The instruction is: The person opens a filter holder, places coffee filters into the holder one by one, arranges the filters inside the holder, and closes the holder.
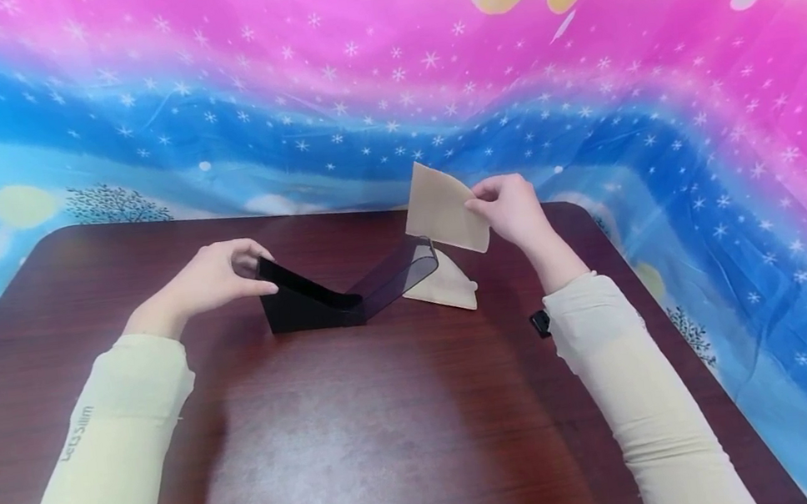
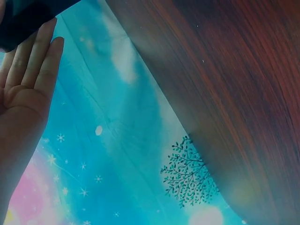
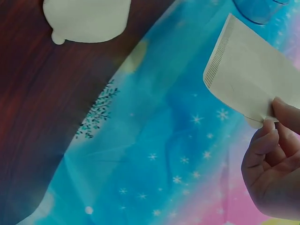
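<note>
A black box (image 1: 300,302) with a smoky see-through lid (image 1: 391,274) swung out to the right stands mid-table in the head view. My left hand (image 1: 214,279) grips the box's left end, thumb in front and fingers behind. My right hand (image 1: 515,209) pinches the edge of a beige paper coffee filter (image 1: 439,207), held up above the lid's right end. In the right wrist view, thumb and fingers meet at that filter's rounded tab. Another paper coffee filter (image 1: 449,284) lies flat on the table, partly behind the lid. The box's inside is mostly hidden.
The dark wooden table (image 1: 338,462) has rounded far corners. A pink and blue snowflake cloth (image 1: 355,106) hangs behind it and along the right side. A small black object (image 1: 540,323) shows at the right sleeve.
</note>
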Demonstrator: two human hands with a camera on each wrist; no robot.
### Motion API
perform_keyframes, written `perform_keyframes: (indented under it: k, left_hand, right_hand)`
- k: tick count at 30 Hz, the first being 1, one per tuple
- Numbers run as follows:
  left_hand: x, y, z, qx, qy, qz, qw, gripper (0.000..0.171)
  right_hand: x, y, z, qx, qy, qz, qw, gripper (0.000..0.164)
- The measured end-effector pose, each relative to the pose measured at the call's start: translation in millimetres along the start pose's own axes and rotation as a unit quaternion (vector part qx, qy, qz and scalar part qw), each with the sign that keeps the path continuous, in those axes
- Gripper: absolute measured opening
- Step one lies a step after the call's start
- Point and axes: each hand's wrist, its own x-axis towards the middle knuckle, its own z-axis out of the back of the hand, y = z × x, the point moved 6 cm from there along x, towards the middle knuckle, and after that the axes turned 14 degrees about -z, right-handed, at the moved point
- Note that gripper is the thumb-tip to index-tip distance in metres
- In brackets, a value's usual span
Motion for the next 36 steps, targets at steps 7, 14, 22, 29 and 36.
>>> perform_keyframes:
  k: [7,14,22,29,36]
  left_hand:
    - [0.5,-1.0,0.7,-0.004,-0.004,0.001,1.0000,0.034]
    - [3.0,-1.7,-0.6,-0.007,-0.005,-0.003,1.0000,0.032]
    - [6.7,-4.2,-4.0,0.002,-0.002,-0.009,1.0000,0.032]
    - [7.5,-5.5,-5.4,0.001,0.001,-0.010,0.9999,0.033]
    - [7.0,-4.7,-5.3,-0.001,0.000,-0.009,1.0000,0.033]
  right_hand:
    - [-2,8,4,0.002,-0.003,0.019,1.000,0.021]
    - [-4,13,11,0.006,0.003,0.026,1.000,0.024]
    - [-9,24,16,0.012,-0.009,0.045,0.999,0.025]
    - [-15,36,16,0.017,-0.007,0.057,0.998,0.024]
    - [-20,44,12,0.019,-0.001,0.063,0.998,0.023]
